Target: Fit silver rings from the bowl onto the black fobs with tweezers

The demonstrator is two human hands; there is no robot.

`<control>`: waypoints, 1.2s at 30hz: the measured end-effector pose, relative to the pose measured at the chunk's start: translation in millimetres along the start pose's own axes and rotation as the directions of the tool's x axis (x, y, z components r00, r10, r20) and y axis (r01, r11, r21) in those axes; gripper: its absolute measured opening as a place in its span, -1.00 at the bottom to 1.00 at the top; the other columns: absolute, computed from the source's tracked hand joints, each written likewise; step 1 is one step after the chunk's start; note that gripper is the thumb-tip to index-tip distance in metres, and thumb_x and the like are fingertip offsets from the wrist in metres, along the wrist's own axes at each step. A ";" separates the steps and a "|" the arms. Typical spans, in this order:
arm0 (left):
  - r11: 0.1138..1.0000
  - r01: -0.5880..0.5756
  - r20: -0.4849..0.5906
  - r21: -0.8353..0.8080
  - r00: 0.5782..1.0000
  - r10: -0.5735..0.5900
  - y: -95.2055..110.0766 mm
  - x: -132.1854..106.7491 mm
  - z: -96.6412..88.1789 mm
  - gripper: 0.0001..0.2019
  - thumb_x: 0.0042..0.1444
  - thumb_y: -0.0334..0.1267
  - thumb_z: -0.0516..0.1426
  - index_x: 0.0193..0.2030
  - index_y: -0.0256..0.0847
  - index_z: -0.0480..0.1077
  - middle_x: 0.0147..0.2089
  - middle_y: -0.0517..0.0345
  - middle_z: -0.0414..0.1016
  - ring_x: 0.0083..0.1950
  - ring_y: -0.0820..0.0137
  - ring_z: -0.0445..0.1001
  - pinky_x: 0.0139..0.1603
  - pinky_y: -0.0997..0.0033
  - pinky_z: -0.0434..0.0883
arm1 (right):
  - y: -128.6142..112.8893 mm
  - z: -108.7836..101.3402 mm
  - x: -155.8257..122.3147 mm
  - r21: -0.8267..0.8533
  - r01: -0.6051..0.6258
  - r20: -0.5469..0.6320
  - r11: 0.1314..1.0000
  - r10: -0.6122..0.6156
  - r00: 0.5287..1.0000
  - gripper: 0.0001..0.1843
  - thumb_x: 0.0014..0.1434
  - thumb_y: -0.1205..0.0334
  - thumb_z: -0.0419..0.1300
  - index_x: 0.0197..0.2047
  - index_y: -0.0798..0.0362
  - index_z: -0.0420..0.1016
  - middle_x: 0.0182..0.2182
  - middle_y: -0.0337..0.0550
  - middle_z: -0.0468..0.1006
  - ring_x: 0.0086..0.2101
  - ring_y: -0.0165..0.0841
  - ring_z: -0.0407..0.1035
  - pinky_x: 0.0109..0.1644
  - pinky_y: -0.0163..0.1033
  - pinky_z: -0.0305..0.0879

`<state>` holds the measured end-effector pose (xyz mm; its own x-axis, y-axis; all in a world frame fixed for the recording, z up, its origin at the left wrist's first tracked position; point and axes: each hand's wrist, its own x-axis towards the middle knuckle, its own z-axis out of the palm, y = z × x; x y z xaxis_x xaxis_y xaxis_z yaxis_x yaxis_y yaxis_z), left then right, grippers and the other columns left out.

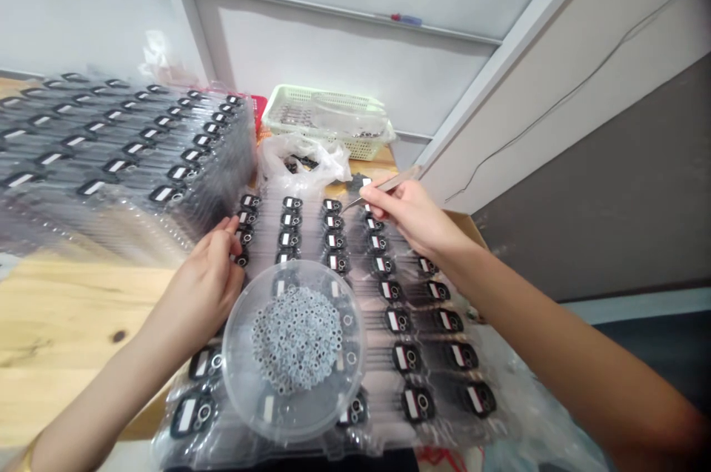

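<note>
**Clear washer dish [238, 353] blocks the middle**
Room over the tabletop [72, 316], left; stacked trays [167, 161] and a plastic bag [300, 164] bar the back.

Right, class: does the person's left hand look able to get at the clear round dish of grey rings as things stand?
Probably yes: the left hand sits close to the rim of the clear round dish, with nothing standing between them. The dish lies uncovered on the plastic-wrapped rows of black parts.

A pale green plastic basket [322, 112] stood at the far end of the wooden table [67, 324], holding clear plastic and dark small parts; a crumpled clear plastic bag [300, 164] lay before it; stacked bubble-wrapped trays [122, 138] rose at left; a marker [405, 19] sat on the white wall's ledge [333, 5]; a thin wire [555, 101] ran across the wall panel.
</note>
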<state>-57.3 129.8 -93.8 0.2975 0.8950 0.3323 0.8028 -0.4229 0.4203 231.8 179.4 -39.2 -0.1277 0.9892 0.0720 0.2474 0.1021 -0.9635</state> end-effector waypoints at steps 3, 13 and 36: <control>1.000 0.028 0.034 -0.006 0.999 -0.027 2.8 0.6 -1.0 -0.92 0.09 -0.27 -0.09 -0.26 -0.13 0.06 0.14 -0.44 0.40 0.37 -0.02 0.24 0.24 -0.19 0.34 | -31.2 9.8 -28.4 -0.037 0.049 -0.003 0.998 -0.049 0.999 -0.83 0.16 0.21 0.25 -0.43 0.02 0.38 -0.63 -0.35 0.28 -0.57 -0.46 0.17 -0.46 -0.26 0.10; 0.999 0.042 0.061 -0.009 0.997 -0.041 5.6 1.4 -4.0 -0.93 0.11 -0.25 -0.12 -0.25 -0.10 0.02 0.05 -0.33 0.45 0.38 0.07 0.21 0.25 -0.21 0.31 | -52.3 41.8 -74.6 -0.300 0.193 0.296 0.934 -0.101 0.950 -0.88 0.11 0.32 0.30 -0.46 0.00 0.52 -0.56 -0.33 0.49 -0.55 -0.47 0.27 -0.47 -0.30 0.14; 0.998 0.057 0.078 -0.018 0.995 -0.055 8.1 1.8 -4.8 -0.94 0.16 -0.24 -0.17 -0.25 -0.12 -0.04 0.08 -0.48 0.41 0.39 -0.02 0.19 0.25 -0.21 0.29 | -49.3 40.4 -68.3 -0.325 0.230 0.305 0.917 -0.128 0.944 -0.88 0.13 0.32 0.30 -0.44 0.02 0.52 -0.58 -0.37 0.47 -0.57 -0.52 0.24 -0.50 -0.35 0.14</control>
<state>-52.8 127.3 -85.7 0.2922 0.9254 0.2413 0.8088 -0.3737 0.4540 189.5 102.6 -7.1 -0.4456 0.8881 0.1130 0.5097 0.3554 -0.7835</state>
